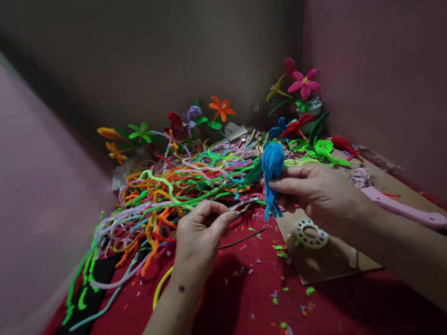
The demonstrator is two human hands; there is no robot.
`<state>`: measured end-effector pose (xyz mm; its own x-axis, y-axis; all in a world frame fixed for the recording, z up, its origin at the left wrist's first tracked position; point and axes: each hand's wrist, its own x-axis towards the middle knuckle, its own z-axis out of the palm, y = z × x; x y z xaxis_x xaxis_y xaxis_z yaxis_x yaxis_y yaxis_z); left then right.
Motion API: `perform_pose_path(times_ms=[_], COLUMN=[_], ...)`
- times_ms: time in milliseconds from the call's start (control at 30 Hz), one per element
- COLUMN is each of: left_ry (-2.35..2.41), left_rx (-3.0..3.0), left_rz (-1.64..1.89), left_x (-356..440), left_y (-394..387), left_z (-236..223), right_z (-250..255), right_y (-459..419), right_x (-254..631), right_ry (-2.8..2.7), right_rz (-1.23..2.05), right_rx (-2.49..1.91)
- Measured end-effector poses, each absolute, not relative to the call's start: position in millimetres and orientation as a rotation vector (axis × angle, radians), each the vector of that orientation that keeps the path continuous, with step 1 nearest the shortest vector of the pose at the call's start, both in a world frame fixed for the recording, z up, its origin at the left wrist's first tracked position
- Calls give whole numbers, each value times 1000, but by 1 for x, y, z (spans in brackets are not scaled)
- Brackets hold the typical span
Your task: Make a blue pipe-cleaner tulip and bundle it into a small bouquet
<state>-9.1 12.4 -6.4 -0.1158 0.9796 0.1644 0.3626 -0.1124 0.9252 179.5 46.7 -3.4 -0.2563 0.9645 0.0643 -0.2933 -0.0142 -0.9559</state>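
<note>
One blue tuft [272, 166], pinched in the right hand [326, 195] before the pile [184, 188], stands near-upright lengthwise, round end up, strands down; I cannot tell whether the left hand [200, 234] grips anything.

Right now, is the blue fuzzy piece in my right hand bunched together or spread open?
Bunched together: the blue fuzzy piece forms a rounded clump on top, narrowing where the right hand pinches it.

Right of centre, the blue bundle [273, 162] looks fuzzy and matt, the cardboard [326, 267] matt, the pink handle [406, 208] smooth plastic.
</note>
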Motion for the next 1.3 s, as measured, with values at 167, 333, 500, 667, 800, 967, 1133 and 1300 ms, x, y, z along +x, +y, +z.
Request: perform_pose_path(times_ms=[167, 333, 500, 667, 800, 967, 1133, 1300], left_ry=[1482, 1420, 1477, 1619, 1745, 1727, 1643, 1373], left_rx=[1400, 1273, 1534, 2174, 2381, 2425, 2237, 1846], left_rz=[1310, 1351, 977, 365, 69, 14, 280, 508], left_x=[-16, -28, -33, -30, -25, -22, -26, -17], left_y=[10, 9, 13, 20, 24, 23, 18, 7], left_z=[1, 6, 4, -13, -33, -43, -28, -9], right_z=[4, -15, -29, -28, -30, -31, -28, -23], right_y=[50, 54, 60, 60, 60, 60, 61, 59], right_x=[177, 175, 178, 180, 180, 180, 181, 179], right_ry=[-1115, -1125, -1117, -1039, -1022, -1041, -929, -695], right_rz=[1509, 1526, 1506, 1556, 1576, 1581, 1673, 1796], right_rx=[-759, -798, -832, -846, -796, -790, -689, -532])
